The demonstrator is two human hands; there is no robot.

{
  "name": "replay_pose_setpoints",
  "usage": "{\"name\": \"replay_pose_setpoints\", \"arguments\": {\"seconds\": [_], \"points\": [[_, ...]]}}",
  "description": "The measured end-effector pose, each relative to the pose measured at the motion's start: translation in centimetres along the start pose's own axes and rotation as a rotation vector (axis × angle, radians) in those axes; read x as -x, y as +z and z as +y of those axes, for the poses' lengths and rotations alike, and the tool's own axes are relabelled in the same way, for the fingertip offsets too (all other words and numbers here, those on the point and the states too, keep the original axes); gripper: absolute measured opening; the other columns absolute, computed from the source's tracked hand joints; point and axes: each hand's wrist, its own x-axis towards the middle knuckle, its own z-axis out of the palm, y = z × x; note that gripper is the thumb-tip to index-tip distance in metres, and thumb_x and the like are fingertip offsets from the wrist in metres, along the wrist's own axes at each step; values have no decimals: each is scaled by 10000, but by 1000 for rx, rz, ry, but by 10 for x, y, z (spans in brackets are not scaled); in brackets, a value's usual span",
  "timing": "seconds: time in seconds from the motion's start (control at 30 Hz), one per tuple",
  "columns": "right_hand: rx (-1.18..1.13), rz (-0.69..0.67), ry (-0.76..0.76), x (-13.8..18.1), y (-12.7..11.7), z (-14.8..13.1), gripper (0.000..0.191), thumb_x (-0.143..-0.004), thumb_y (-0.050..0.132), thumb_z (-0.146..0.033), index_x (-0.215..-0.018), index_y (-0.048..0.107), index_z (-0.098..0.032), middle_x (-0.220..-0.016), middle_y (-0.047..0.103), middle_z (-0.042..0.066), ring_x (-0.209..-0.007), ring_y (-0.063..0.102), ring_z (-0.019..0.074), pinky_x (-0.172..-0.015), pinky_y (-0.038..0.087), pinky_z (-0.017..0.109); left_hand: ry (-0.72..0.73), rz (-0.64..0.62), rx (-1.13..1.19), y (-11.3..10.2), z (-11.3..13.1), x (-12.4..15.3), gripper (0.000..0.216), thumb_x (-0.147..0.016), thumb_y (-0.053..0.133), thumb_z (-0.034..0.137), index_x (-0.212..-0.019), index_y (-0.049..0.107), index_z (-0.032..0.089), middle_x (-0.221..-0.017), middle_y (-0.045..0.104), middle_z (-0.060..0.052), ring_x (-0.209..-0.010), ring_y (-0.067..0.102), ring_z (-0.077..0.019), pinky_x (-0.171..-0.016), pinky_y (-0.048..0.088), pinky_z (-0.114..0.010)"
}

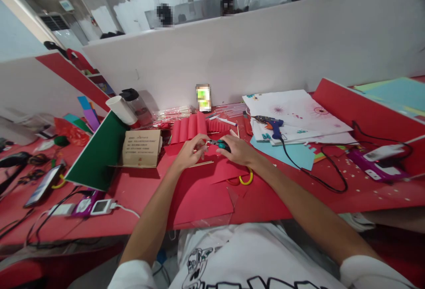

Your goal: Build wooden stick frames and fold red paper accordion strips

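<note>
In the middle of the desk my right hand [236,148] is closed around the green-and-black handles of small pliers [222,144]. Their metal tip points left, toward my left hand [191,152]. The fingers of that hand are bent together at the tip, and what they pinch is too small to make out. Thin wooden sticks [203,163] lie just below my hands on red paper sheets [202,198]. Behind my hands stand folded red paper strips [189,128]. Scissors with a yellow handle loop [246,177] lie partly under my right forearm.
A glue gun [272,125] with a trailing black cord rests on white patterned sheets [299,109] at right. Left are a cardboard box [141,148], a green board [99,156] and a clear bottle [136,105]. A lit phone [203,98] leans on the white partition [265,50].
</note>
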Motion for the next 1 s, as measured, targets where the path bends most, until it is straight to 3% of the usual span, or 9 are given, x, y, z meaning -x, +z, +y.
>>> {"name": "replay_pose_setpoints", "arguments": {"seconds": [0.23, 0.53, 0.77, 1.0], "points": [[55, -41, 63, -2, 10, 3, 303, -991, 476, -496, -963, 545, -203, -934, 670, 74, -844, 625, 232, -964, 427, 425, -23, 7, 59, 0, -4, -2, 218, -939, 551, 297, -1137, 545, 207, -807, 643, 19, -544, 622, -103, -604, 493, -233], [130, -17, 79, -4, 7, -3, 320, -978, 502, -520, -957, 552, -205, -918, 692, 69, -817, 637, 234, -911, 431, 401, -19, -14, 152, -3, -8, -3, 290, -947, 588, 389, -1154, 531, 196, -811, 642, 6, -561, 622, -102, -603, 505, -233], [84, -12, 40, -4, 7, 2, 328, -985, 500, -528, -1024, 575, -211, -1001, 709, 75, -937, 663, 253, -1107, 319, 472, -56, -24, 136, -2, -12, -3, 294, -951, 577, 401, -1157, 511, 202, -792, 638, 14, -557, 604, -102, -612, 507, -238], [84, -6, 66, -5, 3, -2, 338, -975, 524, -536, -1023, 590, -208, -1008, 707, 79, -936, 658, 253, -1045, 379, 446, -53, 5, -6, -2, -5, -3, 224, -960, 515, 296, -1165, 496, 207, -805, 629, 10, -583, 604, -125, -617, 489, -252]]}}
